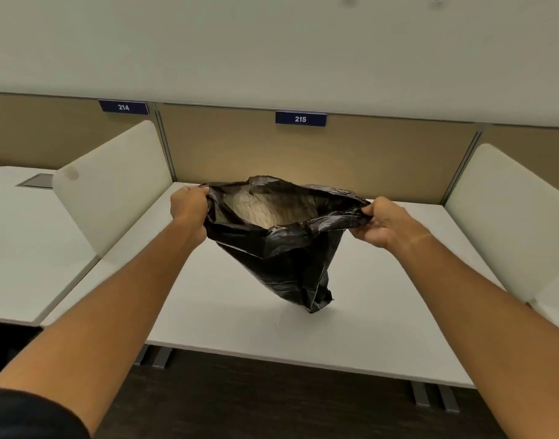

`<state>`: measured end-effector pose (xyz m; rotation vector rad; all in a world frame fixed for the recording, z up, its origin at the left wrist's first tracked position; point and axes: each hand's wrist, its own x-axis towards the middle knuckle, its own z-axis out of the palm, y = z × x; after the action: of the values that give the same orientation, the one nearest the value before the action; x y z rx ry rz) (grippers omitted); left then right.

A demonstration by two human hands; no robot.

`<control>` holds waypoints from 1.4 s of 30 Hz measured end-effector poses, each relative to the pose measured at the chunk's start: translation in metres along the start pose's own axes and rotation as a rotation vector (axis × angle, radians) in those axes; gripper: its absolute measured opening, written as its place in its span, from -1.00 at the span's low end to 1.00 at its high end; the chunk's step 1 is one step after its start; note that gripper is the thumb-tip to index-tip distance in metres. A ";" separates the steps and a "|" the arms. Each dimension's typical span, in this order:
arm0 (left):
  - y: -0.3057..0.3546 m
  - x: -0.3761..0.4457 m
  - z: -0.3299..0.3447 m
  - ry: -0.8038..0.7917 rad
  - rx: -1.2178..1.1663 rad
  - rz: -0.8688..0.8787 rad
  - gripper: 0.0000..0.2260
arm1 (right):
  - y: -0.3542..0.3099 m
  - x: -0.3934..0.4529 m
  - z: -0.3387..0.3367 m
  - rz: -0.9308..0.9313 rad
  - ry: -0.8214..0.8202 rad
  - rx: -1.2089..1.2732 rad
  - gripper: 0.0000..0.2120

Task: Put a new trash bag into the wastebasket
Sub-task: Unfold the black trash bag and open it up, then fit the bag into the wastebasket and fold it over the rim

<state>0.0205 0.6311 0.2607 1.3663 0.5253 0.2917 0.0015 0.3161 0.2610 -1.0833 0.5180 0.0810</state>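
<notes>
Black trash bag stretched open between left hand, right hand.

A white tabletop stands between cream side dividers. Behind it runs a tan partition with blue number plates 214 and 215, beneath a pale wall. The floor is dark.

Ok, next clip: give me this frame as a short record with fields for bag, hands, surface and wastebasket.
bag: black trash bag, mouth pulled open, held above the desk, bottom corner hanging near the desktop
left hand: grips the bag's left rim
right hand: grips the bag's right rim
surface: white desk, tan partition behind labelled 215
wastebasket: not in view
</notes>
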 end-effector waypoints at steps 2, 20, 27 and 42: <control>-0.006 -0.007 -0.008 -0.036 0.066 -0.001 -0.91 | 0.009 -0.005 0.006 0.010 -0.013 -0.006 -0.70; -0.074 -0.118 -0.180 0.230 0.551 0.209 -0.76 | 0.139 -0.108 0.009 -0.087 -0.254 -0.642 -0.81; -0.109 -0.168 -0.270 0.328 0.618 0.147 -0.76 | 0.221 -0.132 0.018 -0.123 -0.334 -0.732 -0.91; -0.208 -0.160 -0.464 0.483 0.699 -0.088 -0.73 | 0.436 -0.168 0.103 0.085 -0.379 -0.936 -0.79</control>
<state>-0.3765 0.9062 0.0348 1.9496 1.1620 0.3889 -0.2442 0.6442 0.0138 -1.9016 0.1596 0.6396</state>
